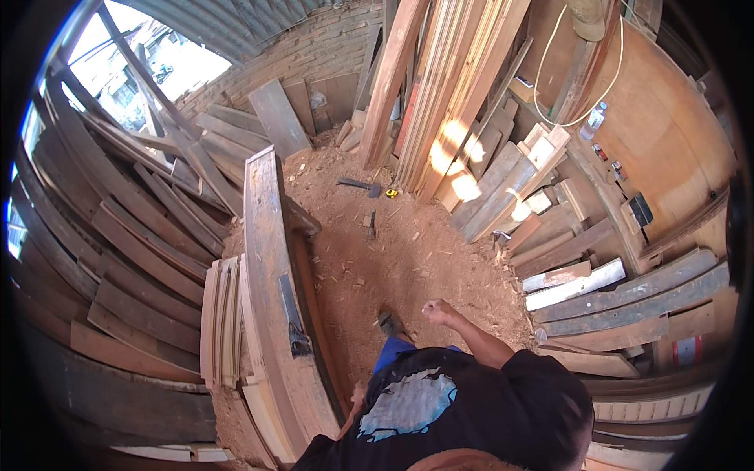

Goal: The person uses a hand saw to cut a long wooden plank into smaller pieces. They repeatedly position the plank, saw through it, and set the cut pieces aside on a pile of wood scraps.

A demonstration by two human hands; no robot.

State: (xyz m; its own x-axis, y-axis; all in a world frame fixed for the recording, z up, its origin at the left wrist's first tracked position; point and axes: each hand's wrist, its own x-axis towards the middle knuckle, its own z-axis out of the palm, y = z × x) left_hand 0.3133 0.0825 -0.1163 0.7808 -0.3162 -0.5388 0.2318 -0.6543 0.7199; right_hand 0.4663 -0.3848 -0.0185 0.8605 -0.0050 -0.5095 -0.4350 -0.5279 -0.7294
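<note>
My right hand (437, 311) is held out in front of me over the dirt floor, fingers curled in, and nothing shows in it. Low at my side, my left hand (358, 395) hangs close to the long wooden bench (271, 235); its fingers are too small to make out. On the bench top lies a dark, narrow tool (292, 318), perhaps a saw. Farther ahead, a hammer (361, 186) and a yellow tape measure (391, 193) rest on the ground. A chisel-like tool (371, 225) lies nearer to me, apart from both hands.
Curved-looking stacks of boards (133, 275) fill the left. Tall planks (440, 86) lean upright ahead. On the right are offcuts (503, 200), more boards (628, 302) and a plywood surface (667, 149) with a plastic bottle (594, 122). Wood chips cover the floor (440, 243).
</note>
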